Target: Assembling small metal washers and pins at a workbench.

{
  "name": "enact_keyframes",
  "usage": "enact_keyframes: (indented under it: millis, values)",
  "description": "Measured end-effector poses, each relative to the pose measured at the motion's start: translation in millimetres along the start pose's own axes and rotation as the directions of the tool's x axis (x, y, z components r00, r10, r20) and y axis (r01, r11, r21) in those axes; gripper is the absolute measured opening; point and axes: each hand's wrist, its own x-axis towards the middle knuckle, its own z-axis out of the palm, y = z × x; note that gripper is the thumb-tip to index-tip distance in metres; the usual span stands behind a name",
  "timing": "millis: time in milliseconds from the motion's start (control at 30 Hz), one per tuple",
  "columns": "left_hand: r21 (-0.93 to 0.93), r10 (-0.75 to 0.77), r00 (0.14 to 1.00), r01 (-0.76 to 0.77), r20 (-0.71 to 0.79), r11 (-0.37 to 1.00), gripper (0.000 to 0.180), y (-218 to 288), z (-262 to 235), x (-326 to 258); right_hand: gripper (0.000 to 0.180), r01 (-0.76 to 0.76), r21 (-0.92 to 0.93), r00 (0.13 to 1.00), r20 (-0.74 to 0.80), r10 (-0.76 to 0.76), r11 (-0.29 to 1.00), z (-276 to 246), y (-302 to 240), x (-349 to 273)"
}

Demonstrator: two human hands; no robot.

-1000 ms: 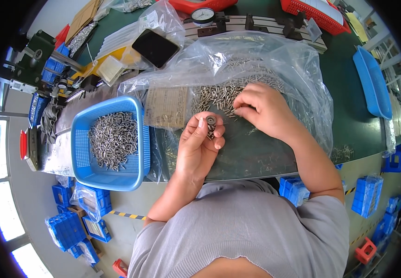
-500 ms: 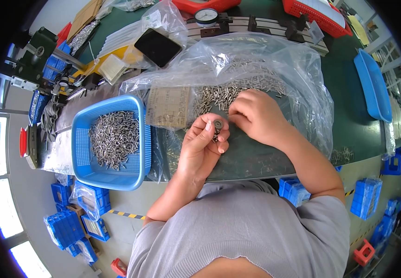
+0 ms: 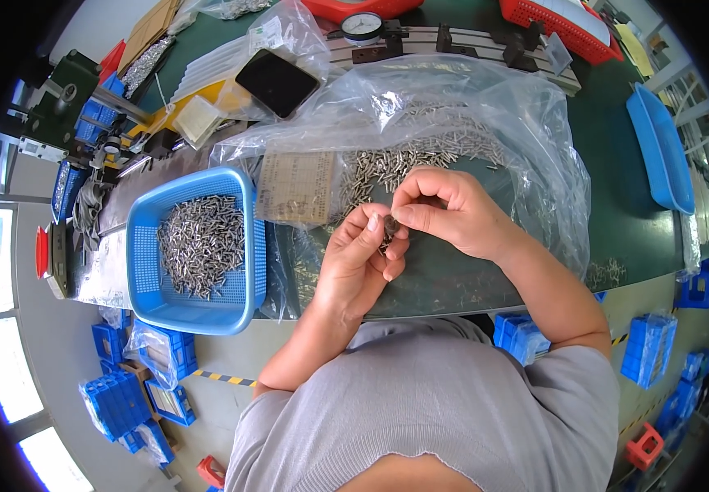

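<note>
Fingers of our left hand point(image 3: 360, 256) grip small metal parts point(image 3: 388, 236), nearer than the loose metal pins point(image 3: 391, 169); our right hand point(image 3: 454, 215) pinches beside them, any contents hidden. Placement seems in hand, steady alignment the next need.

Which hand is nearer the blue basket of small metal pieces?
Left. The left hand is right of the blue basket; the right hand is farther right.

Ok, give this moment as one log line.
left hand: holding small metal parts | right hand: at those parts | nearby: blue basket, loose metal pins
</note>
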Motion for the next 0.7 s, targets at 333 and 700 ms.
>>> enact_keyframes:
  millis: [333,700]
  values:
    - [0.034,-0.009,1.0,0.01,-0.004,0.999,0.017,0,0,0,0.01,0.051,-0.179,0.999,0.008,-0.051,0.982,2,-3,1]
    - [0.015,-0.017,1.0,0.017,-0.011,1.0,0.02,-1,-2,0,0.013,0.303,-0.423,0.943,0.001,-0.334,0.854,-1,4,5]
